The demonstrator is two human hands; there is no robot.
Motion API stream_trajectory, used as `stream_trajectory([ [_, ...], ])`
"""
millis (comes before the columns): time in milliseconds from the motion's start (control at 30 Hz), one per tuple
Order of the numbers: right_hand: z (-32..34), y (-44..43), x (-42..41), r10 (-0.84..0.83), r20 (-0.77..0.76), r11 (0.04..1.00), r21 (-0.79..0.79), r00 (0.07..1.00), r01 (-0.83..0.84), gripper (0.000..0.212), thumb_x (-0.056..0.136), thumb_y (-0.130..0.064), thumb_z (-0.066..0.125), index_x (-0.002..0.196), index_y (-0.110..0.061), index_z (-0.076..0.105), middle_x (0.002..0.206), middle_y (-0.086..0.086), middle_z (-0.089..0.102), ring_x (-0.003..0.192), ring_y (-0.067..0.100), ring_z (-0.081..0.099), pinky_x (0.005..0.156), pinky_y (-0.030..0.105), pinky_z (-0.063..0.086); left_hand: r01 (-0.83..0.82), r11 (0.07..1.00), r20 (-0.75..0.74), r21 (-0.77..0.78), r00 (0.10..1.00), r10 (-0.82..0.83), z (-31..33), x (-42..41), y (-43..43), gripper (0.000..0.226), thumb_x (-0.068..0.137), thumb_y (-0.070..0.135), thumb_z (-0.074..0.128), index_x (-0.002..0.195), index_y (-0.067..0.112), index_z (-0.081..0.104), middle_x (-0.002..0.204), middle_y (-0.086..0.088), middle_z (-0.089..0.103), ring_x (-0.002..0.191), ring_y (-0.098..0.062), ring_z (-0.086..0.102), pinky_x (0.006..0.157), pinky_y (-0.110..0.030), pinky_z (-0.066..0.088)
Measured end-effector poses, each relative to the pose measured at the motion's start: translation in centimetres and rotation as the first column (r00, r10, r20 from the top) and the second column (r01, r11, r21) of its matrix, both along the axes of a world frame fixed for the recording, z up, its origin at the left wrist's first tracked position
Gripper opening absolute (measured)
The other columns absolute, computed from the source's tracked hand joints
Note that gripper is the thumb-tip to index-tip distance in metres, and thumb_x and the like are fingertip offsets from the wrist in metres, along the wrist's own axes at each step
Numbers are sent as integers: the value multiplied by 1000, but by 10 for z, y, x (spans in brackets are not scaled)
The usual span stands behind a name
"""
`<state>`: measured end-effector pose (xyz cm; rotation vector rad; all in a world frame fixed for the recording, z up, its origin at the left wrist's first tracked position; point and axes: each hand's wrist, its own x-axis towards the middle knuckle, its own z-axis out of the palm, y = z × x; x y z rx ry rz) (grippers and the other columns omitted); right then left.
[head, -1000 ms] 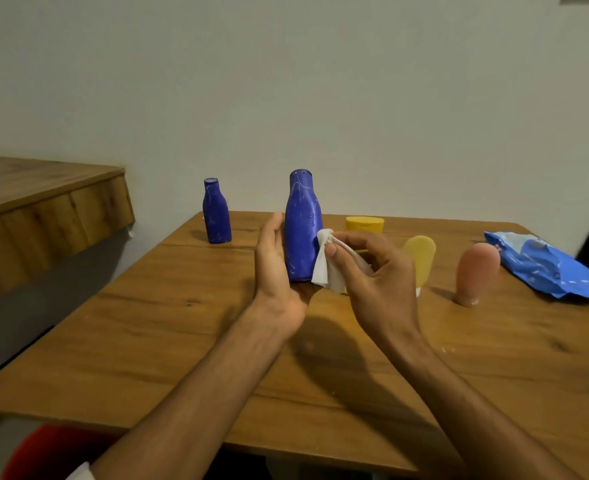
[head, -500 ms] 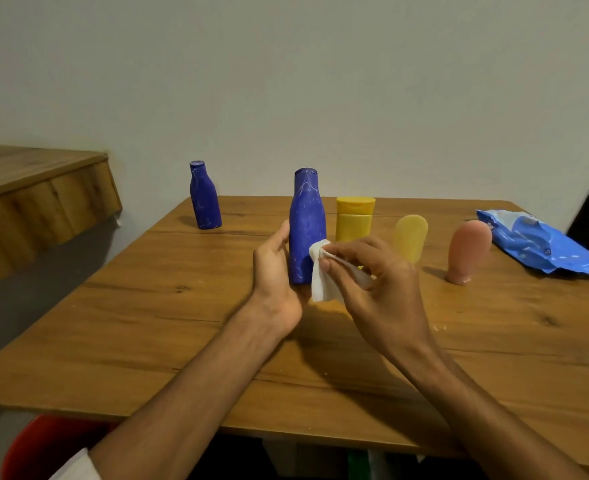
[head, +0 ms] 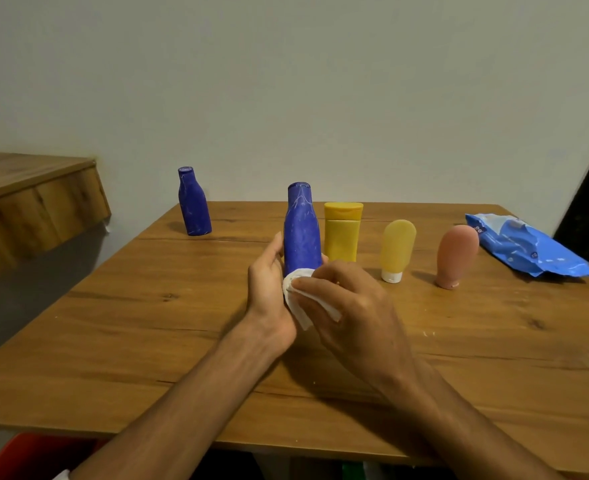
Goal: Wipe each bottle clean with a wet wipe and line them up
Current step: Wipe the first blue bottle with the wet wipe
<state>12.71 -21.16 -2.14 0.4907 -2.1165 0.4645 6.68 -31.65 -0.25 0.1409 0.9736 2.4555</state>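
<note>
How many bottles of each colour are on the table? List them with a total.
Blue bottles: 2, small one and big one
Yellow bottles: 2, capped tube and rounded tube
Pink bottle: 1
Total: 5

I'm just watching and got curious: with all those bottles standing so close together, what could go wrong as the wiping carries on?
The right hand rubs the wet wipe low on the tall blue bottle, which the left hand steadies only near its base, so a hard rub might tip it. The yellow bottle stands close behind and could get knocked over. The yellow tube standing on its small cap looks easy to topple too.
</note>
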Motion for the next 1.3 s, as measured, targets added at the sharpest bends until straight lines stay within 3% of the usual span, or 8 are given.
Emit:
stream_trajectory([
  [167, 2, 0, -1, -32, -12, 998, -57, 999, 32, 23, 82, -27, 63, 97, -12, 72, 90, 4, 64, 84, 12, 54, 62, 31, 52, -61, 997, -45, -43, 997, 59, -7, 0, 4, 63, 92, 63, 41, 124, 11, 60, 94, -13, 69, 78, -21, 67, 75, -36, 56],
  [300, 0, 0, 1, -21, 6, 998, 60, 1000, 21, 26, 76, -26, 66, 98, -13, 73, 92, 5, 64, 88, 6, 44, 68, 18, 36, -93, 991, -66, -92, 994, 88, -6, 2, 5, 69, 88, 68, 39, 128, 14, 55, 110, -17, 67, 93, -27, 67, 86, -43, 54],
  [467, 3, 3, -1, -40, 5, 998, -38, 999, 41, 24, 77, -23, 66, 97, -11, 73, 91, 5, 64, 86, 5, 44, 64, 20, 38, -149, 978, -109, -147, 985, 134, -10, 2, 9, 70, 88, 70, 35, 128, 16, 57, 123, -19, 66, 116, -34, 63, 101, -51, 49],
  [700, 5, 6, -5, -38, -33, 995, -90, 999, 35, 33, 84, -31, 53, 100, -9, 72, 94, 7, 62, 87, 12, 51, 60, 33, 51, -138, 966, -257, -220, 963, 79, -15, 7, 13, 58, 95, 61, 31, 97, 16, 68, 82, -8, 70, 77, -19, 68, 77, -35, 55],
  [800, 3, 4, 0, 16, -19, 1000, -12, 1000, -17, 32, 83, -29, 53, 104, -12, 70, 97, 6, 60, 91, 10, 47, 64, 27, 48, -102, 970, -266, -221, 963, 40, -17, 6, 12, 59, 96, 60, 33, 97, 12, 67, 71, -5, 68, 68, -16, 68, 68, -33, 55],
  [900, 4, 3, 0, -39, -17, 998, -43, 999, 38, 35, 81, -26, 50, 106, -12, 70, 98, 6, 60, 93, 9, 45, 67, 27, 44, -123, 955, -294, -269, 955, 40, -19, 6, 13, 59, 96, 59, 37, 119, 10, 62, 84, -7, 71, 84, -23, 70, 80, -39, 57],
  [1000, 4, 1, -1, -83, -11, 995, -61, 996, 83, 36, 81, -29, 48, 106, -12, 70, 102, 4, 57, 95, 10, 45, 72, 18, 35, -145, 942, -327, -304, 944, 39, -17, 9, 13, 54, 96, 58, 35, 115, 17, 65, 94, -10, 72, 96, -25, 70, 91, -45, 55],
  [1300, -1, 2, -3, -130, -14, 989, -68, 991, 129, 27, 82, -21, 60, 108, -18, 67, 103, 2, 55, 94, 11, 47, 69, 28, 41, -201, 925, -381, -323, 922, 68, -18, 5, 13, 56, 90, 54, 50, 131, 16, 51, 123, -23, 60, 107, -34, 65, 89, -47, 54],
])
